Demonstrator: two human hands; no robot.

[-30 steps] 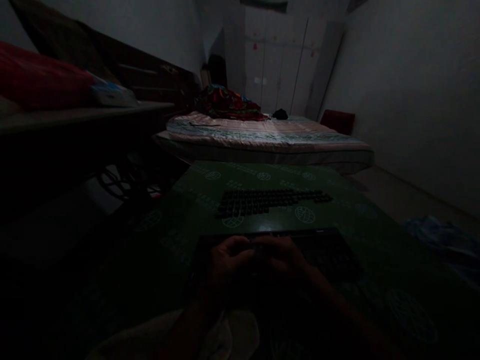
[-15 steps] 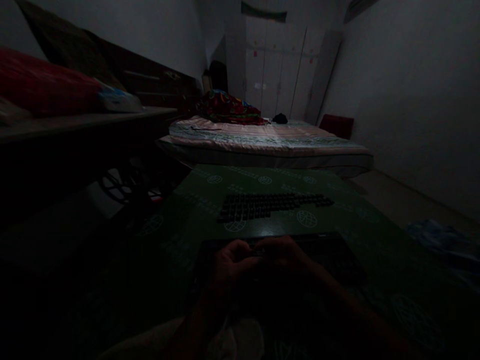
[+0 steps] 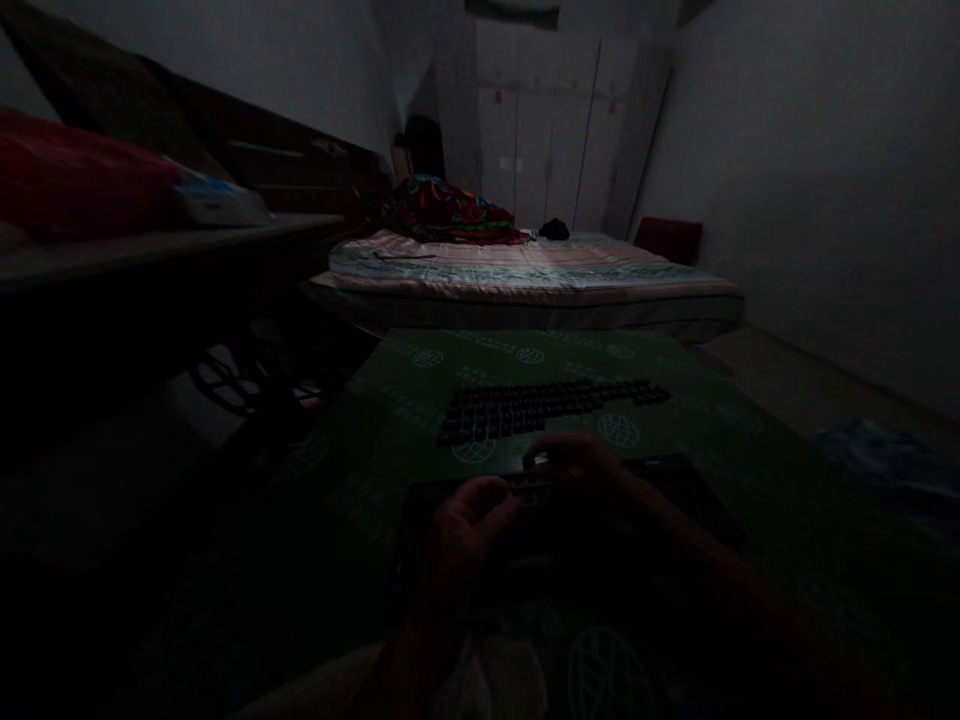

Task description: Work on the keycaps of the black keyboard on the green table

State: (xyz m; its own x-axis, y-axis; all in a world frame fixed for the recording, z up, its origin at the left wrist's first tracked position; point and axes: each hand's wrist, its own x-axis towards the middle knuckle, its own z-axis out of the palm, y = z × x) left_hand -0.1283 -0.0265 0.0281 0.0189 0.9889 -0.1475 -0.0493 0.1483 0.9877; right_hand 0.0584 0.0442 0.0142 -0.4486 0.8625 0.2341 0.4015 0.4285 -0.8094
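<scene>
A dark keyboard lies across the near part of the green-covered table, much of it lost in shadow or behind my hands. My left hand rests at its left half, thumb and forefinger bent close together; what they grip, if anything, is too dark to make out. Just above the keyboard's far edge is my right hand, its fingers curled and the fingertips brought together at the left. Something small may be between them, but shadow hides it. Beyond both hands, black keycaps lie in rows on the table.
The green table cover carries white globe prints. Past the table stands a bed with a bunched red blanket. A shelf with a red bundle runs along the left. Cloth lies at the right.
My right hand has lifted away from my left hand and moved forward, towards the keycap rows. My left hand stays by the keyboard. The view has shifted slightly.
</scene>
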